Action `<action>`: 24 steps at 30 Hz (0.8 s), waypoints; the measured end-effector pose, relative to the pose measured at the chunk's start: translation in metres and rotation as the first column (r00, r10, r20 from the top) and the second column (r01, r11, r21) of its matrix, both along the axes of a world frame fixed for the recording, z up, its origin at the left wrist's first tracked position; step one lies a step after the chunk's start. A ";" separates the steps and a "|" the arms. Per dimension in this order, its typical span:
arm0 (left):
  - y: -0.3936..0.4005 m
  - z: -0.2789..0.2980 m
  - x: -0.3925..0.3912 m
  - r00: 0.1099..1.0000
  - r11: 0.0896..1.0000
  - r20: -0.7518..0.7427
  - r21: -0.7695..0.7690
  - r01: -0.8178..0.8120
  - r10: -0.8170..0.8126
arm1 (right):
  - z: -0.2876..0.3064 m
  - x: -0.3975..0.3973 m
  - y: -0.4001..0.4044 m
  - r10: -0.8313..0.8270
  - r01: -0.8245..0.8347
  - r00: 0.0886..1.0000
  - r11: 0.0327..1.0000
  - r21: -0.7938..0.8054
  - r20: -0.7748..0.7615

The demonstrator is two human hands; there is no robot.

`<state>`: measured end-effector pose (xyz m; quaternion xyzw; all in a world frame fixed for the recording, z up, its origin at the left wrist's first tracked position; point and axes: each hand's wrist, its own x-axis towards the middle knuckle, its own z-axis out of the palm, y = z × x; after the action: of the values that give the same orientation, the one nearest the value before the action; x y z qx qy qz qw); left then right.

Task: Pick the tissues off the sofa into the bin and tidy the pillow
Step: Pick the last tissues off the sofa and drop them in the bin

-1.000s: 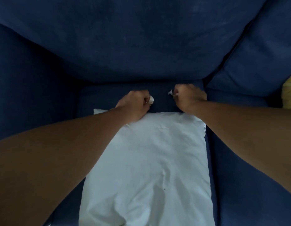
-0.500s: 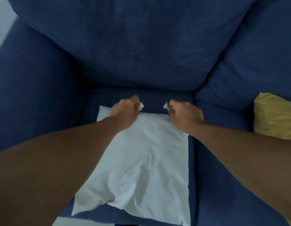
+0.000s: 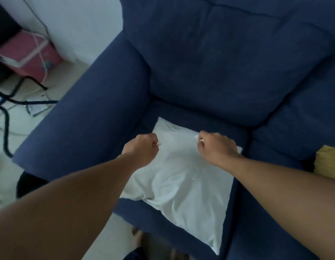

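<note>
A white pillow (image 3: 183, 182) lies flat on the seat of the dark blue sofa (image 3: 209, 59). My left hand (image 3: 142, 148) is a closed fist over the pillow's left part, with a small white scrap of tissue (image 3: 159, 143) poking out by the fingers. Over the pillow's far right corner, my right hand (image 3: 215, 147) is also closed, and a bit of white tissue (image 3: 197, 138) shows at its fingertips. Both fists hover just above or on the pillow; I cannot tell if they touch it. No bin is clearly in view.
The sofa's left armrest (image 3: 84, 117) borders the seat. A yellow cushion (image 3: 327, 166) sits on the right seat. On the floor at left are a pink box (image 3: 31, 55), black cables and a dark frame (image 3: 8, 102). A dark round object (image 3: 29, 184) lies below the armrest.
Both fists pulled back from the seat's rear crease toward me over the pillow. The view drew back and swung left, revealing the armrest and floor.
</note>
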<state>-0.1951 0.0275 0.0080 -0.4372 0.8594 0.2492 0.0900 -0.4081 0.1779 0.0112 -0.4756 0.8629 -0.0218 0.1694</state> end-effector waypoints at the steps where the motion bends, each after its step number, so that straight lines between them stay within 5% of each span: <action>1: 0.003 0.000 0.014 0.999 0.999 0.017 0.005 -0.040 0.040 | 0.002 0.010 -0.006 0.040 -0.040 0.999 0.999 0.017 -0.002; 9: 0.027 -0.023 0.156 0.951 0.954 0.124 0.060 -0.293 0.284 | -0.001 0.125 -0.054 0.274 -0.278 0.959 0.959 0.050 0.070; 24: 0.022 -0.058 0.390 0.816 0.816 0.072 0.036 -0.577 0.574 | -0.034 0.356 -0.105 0.542 -0.557 0.818 0.830 0.025 0.194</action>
<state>0.1953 0.0497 -0.0503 -0.6806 0.6770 0.2760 0.0475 -0.0520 0.0733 -0.0227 -0.6931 0.6704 0.0202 0.2639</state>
